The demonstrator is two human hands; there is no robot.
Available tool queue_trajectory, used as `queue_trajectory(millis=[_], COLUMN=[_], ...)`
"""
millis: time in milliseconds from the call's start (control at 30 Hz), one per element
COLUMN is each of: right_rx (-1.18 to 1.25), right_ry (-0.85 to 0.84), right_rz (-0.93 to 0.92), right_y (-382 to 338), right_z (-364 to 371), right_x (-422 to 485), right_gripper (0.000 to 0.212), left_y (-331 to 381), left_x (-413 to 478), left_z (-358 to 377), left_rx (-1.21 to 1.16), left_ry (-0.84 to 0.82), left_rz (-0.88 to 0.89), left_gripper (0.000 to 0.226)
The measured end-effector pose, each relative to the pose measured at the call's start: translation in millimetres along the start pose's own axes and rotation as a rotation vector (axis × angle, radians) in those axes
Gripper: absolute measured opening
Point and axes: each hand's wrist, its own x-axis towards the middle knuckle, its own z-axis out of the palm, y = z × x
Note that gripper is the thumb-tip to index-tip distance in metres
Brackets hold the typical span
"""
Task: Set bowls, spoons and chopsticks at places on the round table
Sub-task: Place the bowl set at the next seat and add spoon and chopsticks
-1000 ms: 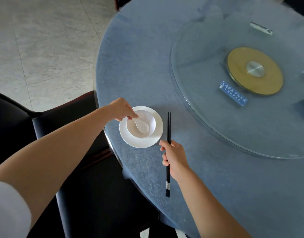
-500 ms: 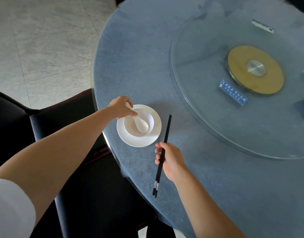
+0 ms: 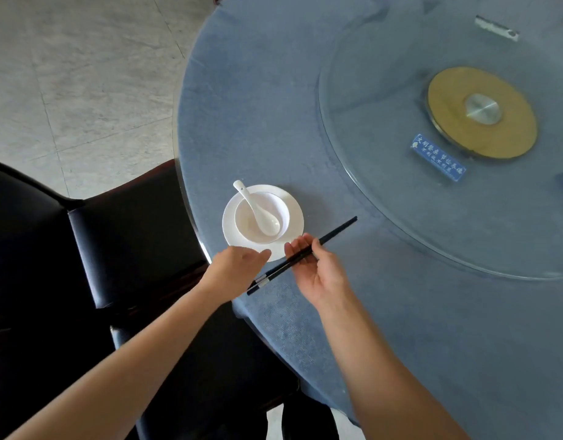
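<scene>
A white bowl (image 3: 280, 217) sits on a white saucer (image 3: 294, 206) near the table's left edge. A white spoon (image 3: 256, 211) lies in the bowl, handle pointing up-left over the rim. My right hand (image 3: 318, 271) pinches a pair of black chopsticks (image 3: 335, 231), tilted with the tips toward the upper right, just below the saucer. My left hand (image 3: 238, 271) hovers by the chopsticks' lower end with fingers relaxed; whether it touches them I cannot tell.
The round table (image 3: 273, 106) has a grey-blue cloth and a glass turntable (image 3: 385, 192) with a gold hub (image 3: 512, 138) and a blue sign (image 3: 439, 157). A black chair (image 3: 115, 233) stands at the table's left edge.
My left hand let go of the spoon and came down beside the chopsticks' lower end. My right hand lifted the chopsticks and swung them to a steep slant in front of the saucer.
</scene>
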Motion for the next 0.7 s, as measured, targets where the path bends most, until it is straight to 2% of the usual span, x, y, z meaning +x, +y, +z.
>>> queue_trajectory(millis=[67, 100, 200, 333, 433, 533, 700], right_rx=[0.037, 0.047, 0.055, 0.004, -0.211, -0.457, -0.567], right_ry=[-0.01, -0.014, -0.019, -0.023, -0.039, 0.018, 0.106], right_rz=[-0.037, -0.056, -0.123, -0.148, -0.129, -0.107, -0.124], right_y=[3, 4, 7, 10, 6, -16, -54], right_z=[1, 2, 2, -2, -9, -16, -17], right_x=[1, 2, 4, 9, 13, 21, 44], right_gripper=[0.031, 0.032, 0.031, 0.027, 0.018, 0.008, 0.006], left_y=[-2, -3, -11, -20, -31, -44, -63], left_x=[-6, -9, -15, -18, -13, -6, 10], left_z=[2, 2, 3, 3, -1, -9, -17], left_rx=[-0.294, -0.423, -0.598, -0.681, -0.704, -0.672, -0.609], left_ry=[-0.122, -0.162, -0.186, -0.165, -0.174, -0.171, -0.164], left_rz=[-0.198, -0.241, -0.215, -0.166, -0.168, -0.18, -0.212], left_gripper=[0.038, 0.038, 0.035, 0.028, 0.027, 0.026, 0.025])
